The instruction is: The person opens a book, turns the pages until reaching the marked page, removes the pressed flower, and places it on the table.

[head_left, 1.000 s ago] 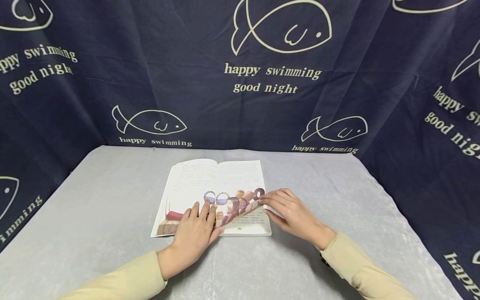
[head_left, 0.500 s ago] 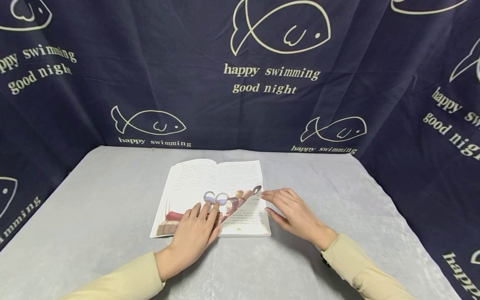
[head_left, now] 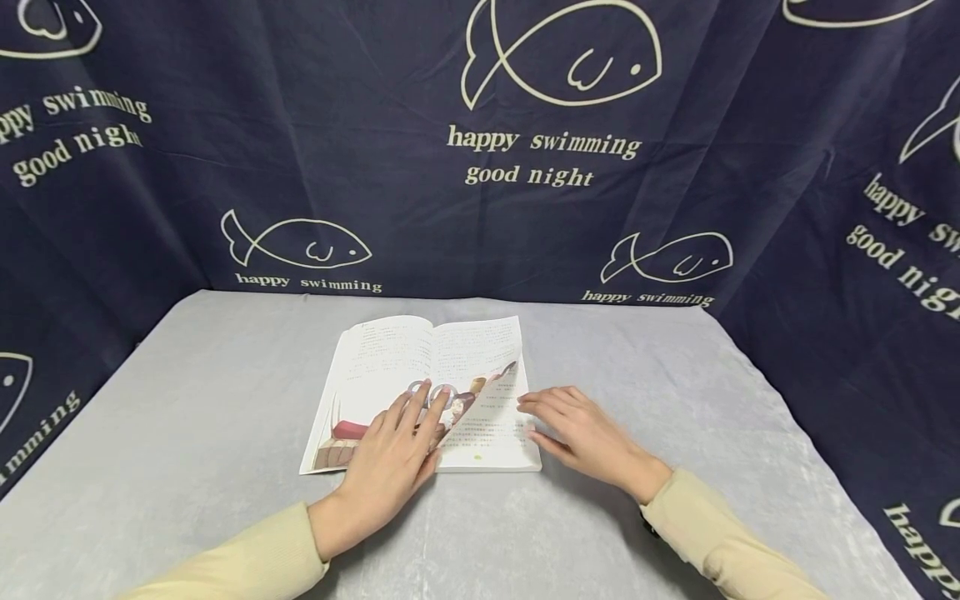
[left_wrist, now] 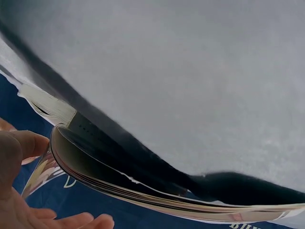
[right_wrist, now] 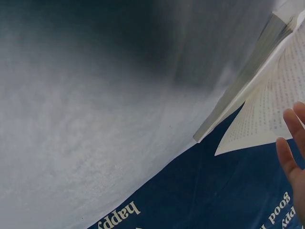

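Note:
An open book [head_left: 390,350] lies on the table in the head view, with printed text and a coloured picture across its lower part. Its right-hand page [head_left: 472,354] is lifted and curled over at the lower corner, baring text on the page beneath. My left hand [head_left: 390,467] rests on the lower middle of the book, fingers straight and slightly spread, thumb by the curl. In the left wrist view the curled pages [left_wrist: 95,176] rise beside that hand. At the book's right edge is my right hand [head_left: 588,437], fingers loosely bent, pinching nothing; whether its fingertips touch the page is unclear.
A grey cloth covers the table [head_left: 225,400] around the book. Behind and on both sides hangs a dark blue curtain [head_left: 420,208] printed with white fish and lettering.
The lifted page corner has slipped away from my right fingers and curled farther up and left. My left fingers have slid slightly up and right across the picture. My right hand has lowered slightly.

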A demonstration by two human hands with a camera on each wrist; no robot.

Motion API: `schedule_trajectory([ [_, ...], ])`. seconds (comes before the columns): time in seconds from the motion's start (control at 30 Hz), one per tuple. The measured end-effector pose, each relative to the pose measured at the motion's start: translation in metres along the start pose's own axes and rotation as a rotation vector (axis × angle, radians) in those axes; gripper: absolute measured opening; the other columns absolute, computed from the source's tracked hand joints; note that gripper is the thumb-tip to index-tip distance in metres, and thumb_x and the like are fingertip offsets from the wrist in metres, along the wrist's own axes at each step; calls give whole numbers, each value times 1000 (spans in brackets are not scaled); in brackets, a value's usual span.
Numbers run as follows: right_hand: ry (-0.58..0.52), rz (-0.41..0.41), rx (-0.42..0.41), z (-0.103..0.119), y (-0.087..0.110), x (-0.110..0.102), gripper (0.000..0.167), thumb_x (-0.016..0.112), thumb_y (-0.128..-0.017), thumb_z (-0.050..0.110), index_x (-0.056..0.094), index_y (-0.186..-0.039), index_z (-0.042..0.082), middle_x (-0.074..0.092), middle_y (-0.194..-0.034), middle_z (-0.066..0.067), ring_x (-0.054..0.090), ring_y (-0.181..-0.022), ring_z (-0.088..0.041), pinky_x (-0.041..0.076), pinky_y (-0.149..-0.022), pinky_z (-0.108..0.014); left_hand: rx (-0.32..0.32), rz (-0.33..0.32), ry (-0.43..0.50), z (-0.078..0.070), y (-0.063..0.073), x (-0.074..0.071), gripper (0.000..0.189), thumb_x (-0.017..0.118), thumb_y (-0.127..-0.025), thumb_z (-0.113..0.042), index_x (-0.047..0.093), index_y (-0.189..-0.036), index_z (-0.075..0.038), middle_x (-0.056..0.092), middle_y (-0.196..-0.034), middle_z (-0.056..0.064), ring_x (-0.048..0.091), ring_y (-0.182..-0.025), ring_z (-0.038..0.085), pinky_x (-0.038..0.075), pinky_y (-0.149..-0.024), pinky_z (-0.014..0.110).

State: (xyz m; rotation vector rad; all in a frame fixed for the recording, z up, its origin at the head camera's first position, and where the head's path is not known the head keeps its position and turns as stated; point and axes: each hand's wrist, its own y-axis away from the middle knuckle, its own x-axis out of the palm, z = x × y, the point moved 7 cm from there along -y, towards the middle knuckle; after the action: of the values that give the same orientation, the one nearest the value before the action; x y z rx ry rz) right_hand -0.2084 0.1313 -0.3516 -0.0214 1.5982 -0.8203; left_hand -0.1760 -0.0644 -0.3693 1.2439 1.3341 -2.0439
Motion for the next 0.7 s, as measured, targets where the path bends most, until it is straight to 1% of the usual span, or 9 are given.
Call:
schedule_trajectory([
  [0.1, 4, 31, -2, 1, 2, 4, 30, 64, -83, 22, 61, -109, 8, 62, -113, -3, 57, -105, -17, 42, -89, -32, 7, -28, 5, 0, -1, -2, 82, 67, -75, -33, 27, -144, -11, 40, -140, 16, 49, -116, 33, 47, -83, 41],
  [0.23, 15, 59, 1, 0, 3, 8, 28, 62, -85, 25, 62, -108, 9, 63, -112, -2, 57, -104, -16, 42, -88, -31, 16, -49, 16, 0, -1, -4, 88, 71, -72, -29, 24, -145, -15, 35, -143, 16, 46, -119, 34, 46, -84, 41],
  [0.43, 24, 108, -4, 2, 5, 14, 30, 64, -83, 27, 62, -107, 9, 63, -109, -1, 57, -102, -16, 43, -87, -31, 21, -50, 43, 2, -2, -5, 89, 72, -71, -25, 22, -146, -22, 25, -149, 16, 40, -124, 38, 44, -88, 44],
  [0.57, 14, 131, -1, 2, 6, 16, 31, 65, -82, 27, 62, -107, 10, 63, -109, -1, 57, -101, -16, 42, -87, -32, 22, -48, 64, 2, -2, -7, 90, 72, -72, -25, 21, -146, -24, 16, -151, 17, 34, -127, 41, 42, -91, 46],
  [0.7, 2, 154, -5, 3, 7, 19, 30, 65, -82, 28, 62, -106, 10, 63, -109, -1, 57, -102, -16, 42, -89, -32, 31, -59, 54, 2, -1, -8, 89, 73, -71, -27, 24, -145, -24, 13, -152, 16, 27, -132, 42, 39, -95, 48],
])
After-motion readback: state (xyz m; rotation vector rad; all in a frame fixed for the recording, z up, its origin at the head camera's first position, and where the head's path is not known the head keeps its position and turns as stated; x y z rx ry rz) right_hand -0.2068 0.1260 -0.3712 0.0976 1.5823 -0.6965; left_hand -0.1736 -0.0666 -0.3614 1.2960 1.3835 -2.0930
